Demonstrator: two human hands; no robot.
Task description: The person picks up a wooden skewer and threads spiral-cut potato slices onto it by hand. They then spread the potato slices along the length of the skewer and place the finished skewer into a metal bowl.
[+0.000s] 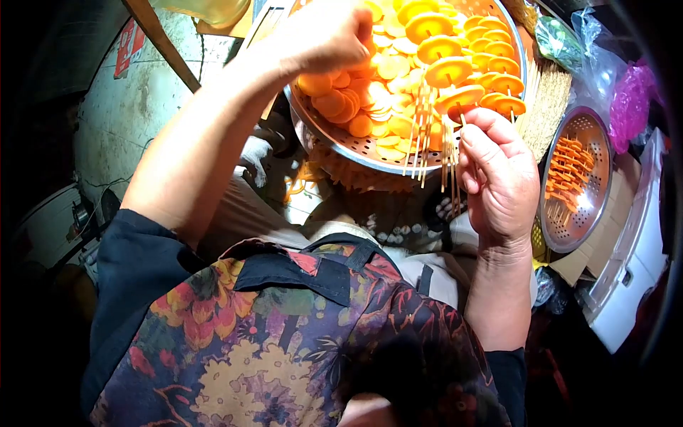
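My right hand (498, 171) pinches the lower end of a wooden skewer threaded with several round orange slices, which look like carrot; the skewer of carrot slices (448, 71) points away from me over a large metal colander (359, 148). My left hand (327, 35) reaches over the colander's far left part with its fingers curled in. Whatever those fingers hold, if anything, is hidden. Loose carrot slices (345, 103) lie heaped in the colander under my left hand. Filled skewers (501, 64) rest along its right side, and bare stick ends (423, 139) hang toward its near rim.
To the right stands a smaller metal colander (599, 203) holding orange skewered pieces (569, 171). A bundle of thin sticks (544, 107) lies between the two colanders. Plastic bags, including a purple one (632, 107), are at the far right. A white plastic panel (629, 249) leans nearby.
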